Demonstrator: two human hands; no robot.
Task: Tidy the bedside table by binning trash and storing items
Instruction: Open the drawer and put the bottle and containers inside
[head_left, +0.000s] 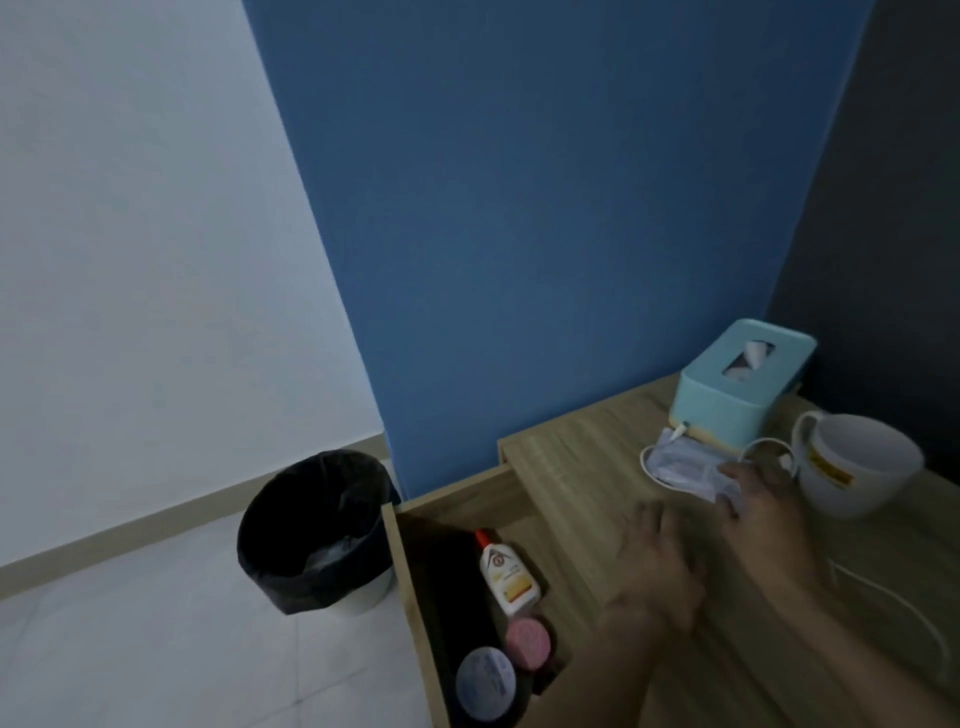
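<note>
On the wooden bedside table (576, 467) a face mask in a clear wrapper (680, 467) lies in front of a teal tissue box (737, 389). My right hand (763, 514) rests its fingers on the wrapper's near end. My left hand (660, 566) hovers flat over the tabletop, blurred, fingers apart and holding nothing. The drawer (415, 566) stands pulled out at the left. Inside it lie a white bottle with a red cap (506, 571), a pink round lid (683, 639) and a pale round tin (485, 686).
A white mug (857, 467) stands at the right, next to my right hand. A white cable (893, 603) loops across the tabletop near the tissue box and my right arm. A bin with a black liner (317, 530) sits on the tiled floor left of the drawer.
</note>
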